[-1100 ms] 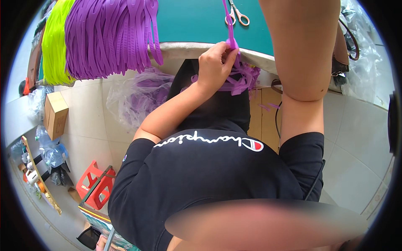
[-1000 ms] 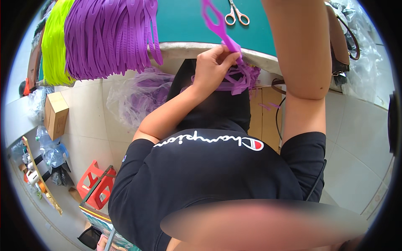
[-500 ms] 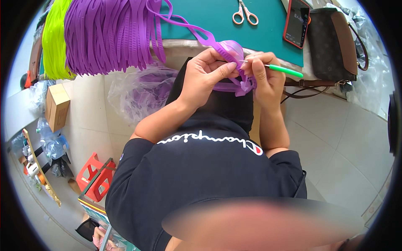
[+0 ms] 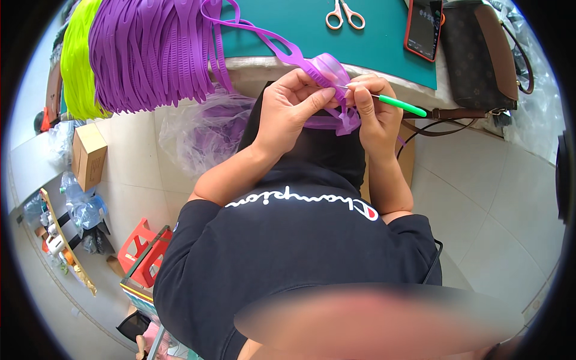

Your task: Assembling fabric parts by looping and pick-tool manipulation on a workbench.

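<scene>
My left hand (image 4: 287, 114) pinches a purple rubber strap (image 4: 292, 57) between thumb and fingers, where it meets a translucent purple piece (image 4: 331, 65) that looks like swim goggles. Close by on the right, my right hand (image 4: 380, 120) is closed around a slim pick (image 4: 403, 105) with a green handle and thin metal shaft. The shaft points left, at the strap beside my left thumb; whether its tip is through the strap I cannot tell. More translucent purple material hangs below my fingers. The strap's far end loops back over the table toward a purple bundle.
Purple straps (image 4: 150, 54) and lime-green straps (image 4: 78, 66) drape over the edge of the green-topped table (image 4: 384, 48). Scissors (image 4: 345, 15), a phone (image 4: 423, 30) and a brown handbag (image 4: 480, 57) lie along it. Below are a plastic bag (image 4: 207, 129), a cardboard box (image 4: 90, 157) and a red stool (image 4: 144, 252).
The view has shifted slightly, so the table items and floor things sit a little differently. Both hands keep their grips; the green handle has tilted slightly lower at its outer end.
</scene>
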A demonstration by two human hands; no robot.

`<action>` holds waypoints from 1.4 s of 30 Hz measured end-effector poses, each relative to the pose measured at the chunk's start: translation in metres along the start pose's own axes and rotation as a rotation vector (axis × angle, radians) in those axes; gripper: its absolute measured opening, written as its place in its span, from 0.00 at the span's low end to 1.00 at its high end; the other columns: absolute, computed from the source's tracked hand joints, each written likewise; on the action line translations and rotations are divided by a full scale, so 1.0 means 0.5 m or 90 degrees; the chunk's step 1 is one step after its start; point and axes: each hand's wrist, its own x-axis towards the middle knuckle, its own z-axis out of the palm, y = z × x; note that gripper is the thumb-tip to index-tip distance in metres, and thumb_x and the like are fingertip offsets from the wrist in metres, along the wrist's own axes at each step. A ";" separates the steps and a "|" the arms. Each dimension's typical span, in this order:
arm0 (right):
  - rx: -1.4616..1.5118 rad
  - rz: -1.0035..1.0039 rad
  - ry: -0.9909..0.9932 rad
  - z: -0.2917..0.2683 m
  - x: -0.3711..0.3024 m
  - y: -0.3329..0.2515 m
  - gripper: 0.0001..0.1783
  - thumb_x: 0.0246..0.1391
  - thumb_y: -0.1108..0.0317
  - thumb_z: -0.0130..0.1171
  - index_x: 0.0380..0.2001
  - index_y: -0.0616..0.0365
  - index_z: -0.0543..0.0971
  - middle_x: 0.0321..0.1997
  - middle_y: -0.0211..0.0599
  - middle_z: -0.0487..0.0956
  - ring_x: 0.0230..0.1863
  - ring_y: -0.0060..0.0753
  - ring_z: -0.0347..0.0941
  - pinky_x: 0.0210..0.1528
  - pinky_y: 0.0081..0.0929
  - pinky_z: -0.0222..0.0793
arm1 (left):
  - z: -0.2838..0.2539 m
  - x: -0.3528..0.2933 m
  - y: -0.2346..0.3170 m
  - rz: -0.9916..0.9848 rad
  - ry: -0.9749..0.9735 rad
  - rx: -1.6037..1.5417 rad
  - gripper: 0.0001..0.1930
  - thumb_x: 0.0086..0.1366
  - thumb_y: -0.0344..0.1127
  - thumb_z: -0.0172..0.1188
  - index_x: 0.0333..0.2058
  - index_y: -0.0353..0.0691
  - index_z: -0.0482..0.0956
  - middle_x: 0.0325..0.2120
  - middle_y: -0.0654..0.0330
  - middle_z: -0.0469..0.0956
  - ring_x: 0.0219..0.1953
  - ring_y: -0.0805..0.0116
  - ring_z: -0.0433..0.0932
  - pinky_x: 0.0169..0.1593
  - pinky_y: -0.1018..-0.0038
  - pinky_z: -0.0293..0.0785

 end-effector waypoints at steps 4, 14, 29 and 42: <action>0.006 -0.018 -0.001 0.001 -0.001 0.001 0.10 0.64 0.66 0.53 0.35 0.64 0.74 0.35 0.36 0.74 0.32 0.20 0.68 0.36 0.17 0.65 | 0.000 -0.001 -0.001 0.004 0.010 0.000 0.09 0.62 0.23 0.60 0.41 0.29 0.75 0.35 0.55 0.80 0.35 0.70 0.80 0.42 0.74 0.79; -0.376 -0.237 -0.034 -0.002 0.008 0.000 0.07 0.58 0.71 0.59 0.37 0.61 0.76 0.36 0.42 0.78 0.34 0.29 0.74 0.36 0.22 0.71 | -0.002 -0.002 -0.010 0.053 0.014 0.051 0.08 0.61 0.23 0.60 0.40 0.29 0.75 0.34 0.54 0.81 0.35 0.70 0.81 0.42 0.74 0.80; -0.538 -0.550 0.393 -0.179 0.067 -0.058 0.09 0.64 0.71 0.50 0.36 0.69 0.71 0.33 0.55 0.80 0.34 0.38 0.80 0.35 0.29 0.80 | -0.106 -0.036 0.020 -0.240 -0.135 0.280 0.14 0.60 0.25 0.61 0.46 0.31 0.77 0.33 0.61 0.81 0.34 0.77 0.80 0.41 0.81 0.77; -0.355 -0.017 -0.127 -0.108 -0.044 -0.013 0.09 0.51 0.70 0.65 0.30 0.61 0.75 0.41 0.41 0.82 0.35 0.34 0.78 0.38 0.29 0.73 | -0.181 -0.065 0.080 -0.093 -0.067 0.118 0.14 0.59 0.29 0.62 0.45 0.35 0.78 0.38 0.60 0.79 0.37 0.76 0.75 0.45 0.77 0.71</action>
